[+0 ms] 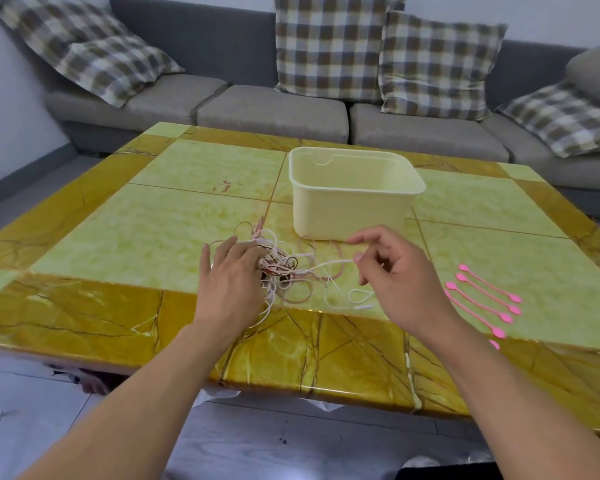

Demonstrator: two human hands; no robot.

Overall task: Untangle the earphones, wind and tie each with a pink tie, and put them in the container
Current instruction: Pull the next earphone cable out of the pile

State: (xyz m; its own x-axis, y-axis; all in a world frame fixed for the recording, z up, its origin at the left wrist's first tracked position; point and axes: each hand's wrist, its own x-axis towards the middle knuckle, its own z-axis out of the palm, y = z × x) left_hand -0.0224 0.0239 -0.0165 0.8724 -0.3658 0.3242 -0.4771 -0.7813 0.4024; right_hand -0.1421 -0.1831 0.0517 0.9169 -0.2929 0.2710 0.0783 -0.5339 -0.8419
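Near the middle of the frame, the left hand [231, 285] lay palm down on the tangle of earphones [284, 268], its fingers [227, 249] spread and nearly straight, the tips resting on the left side of the knot of white, pink and brown cords rather than curled round any of them. Just to the right, the right hand [400, 277] was raised a little above the table [118, 220], thumb and bent fingers drawn together around one white cord [329, 265] that ran taut from the tangle to the fingertips; the index finger pointed left toward the container, and the exact pinch point was hard to make out, though the cord ended at that hand. Below the right hand's fingers, a loose white loop [359, 296] and a short white end lay flat on the tabletop, apart from the main knot. The pale yellow container [352, 202] stood upright just above the two hands, in the centre of the frame, its near wall close to the upper strands of the tangle, and nothing could be seen inside it. At the lower right, five pink ties [482, 299] lay side by side on the table, slanting down to the right, the lowest partly hidden behind the right forearm, none touched by either hand. A grey sofa [270, 112] with checked cushions [329, 46] filled the upper part of the frame behind the table.
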